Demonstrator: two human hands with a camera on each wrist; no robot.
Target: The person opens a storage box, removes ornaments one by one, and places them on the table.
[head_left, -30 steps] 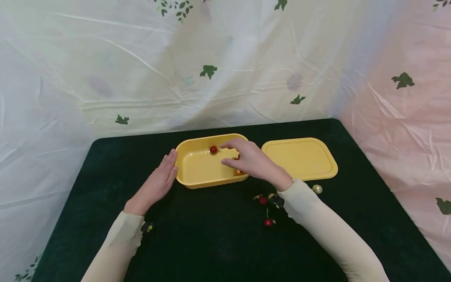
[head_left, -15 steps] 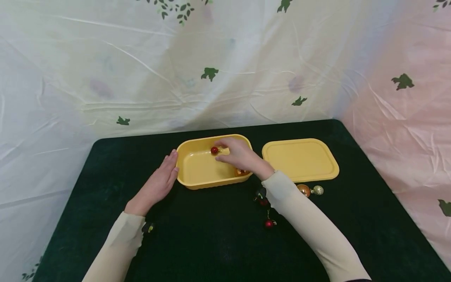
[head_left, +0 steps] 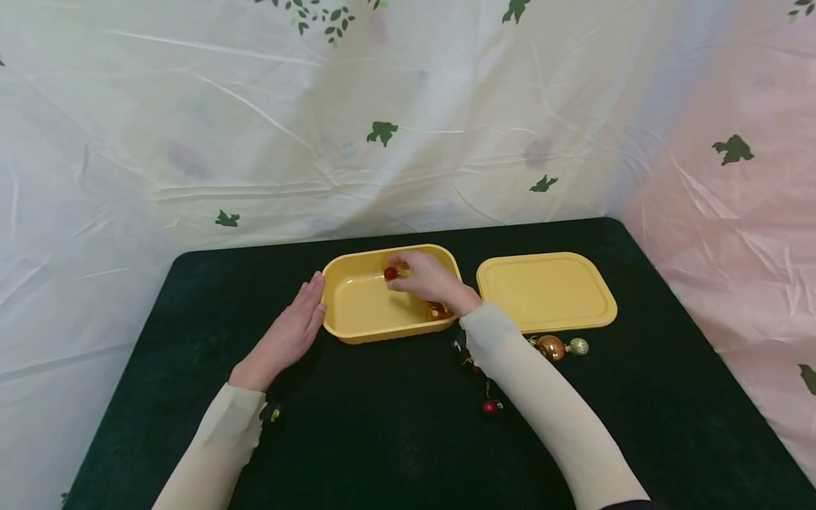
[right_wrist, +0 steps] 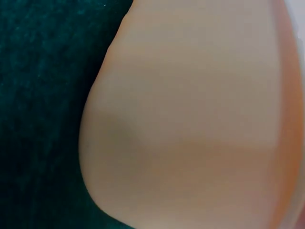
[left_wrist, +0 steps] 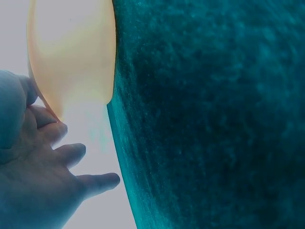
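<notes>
Bauble (head_left: 390, 274): centre-frame, right hand (head_left: 429, 278) likely grasping; whether clamped, I can't tell.
Box (head_left: 353, 304): left hand (head_left: 292, 330) touches, straight-fingered; bracing likely needed next.

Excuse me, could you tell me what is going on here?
A person's left hand rests straight-fingered against a yellow box. The right hand is inside it, fingers at a red bauble; whether they grip it is unclear. An orange bauble lies in the box. The yellow lid lies to the right, more baubles before it.
</notes>
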